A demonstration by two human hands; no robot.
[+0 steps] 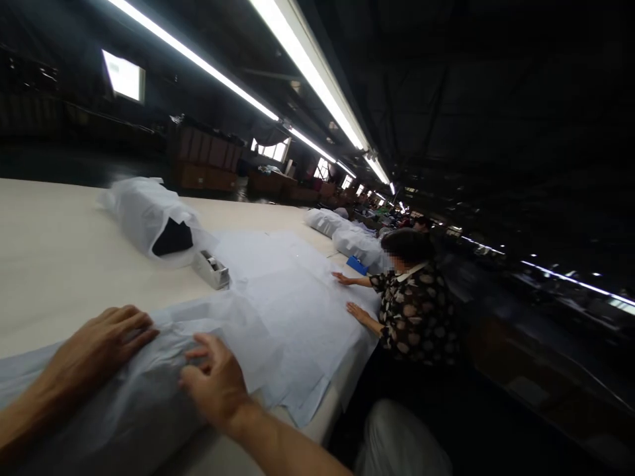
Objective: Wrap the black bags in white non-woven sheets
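A bundle wrapped in thin whitish sheet [149, 383] lies at the near edge, its contents hidden. My left hand [116, 334] rests on the top of this bundle, fingers laid over the sheet. At its right side, my right hand [218, 380] touches or hovers by the wrap with fingers apart and lightly bent; I cannot tell which. Flat pale sheets [292, 304] spread over the table beyond my hands. A grey tape dispenser [212, 270] stands just past the bundle.
Another wrapped bundle [143, 215] with dark cloth showing lies on the table [49, 244]. A co-worker [411, 297] on the right has both hands on the sheets. Near that person are more wrapped bundles [322, 221] and a blue object [356, 265].
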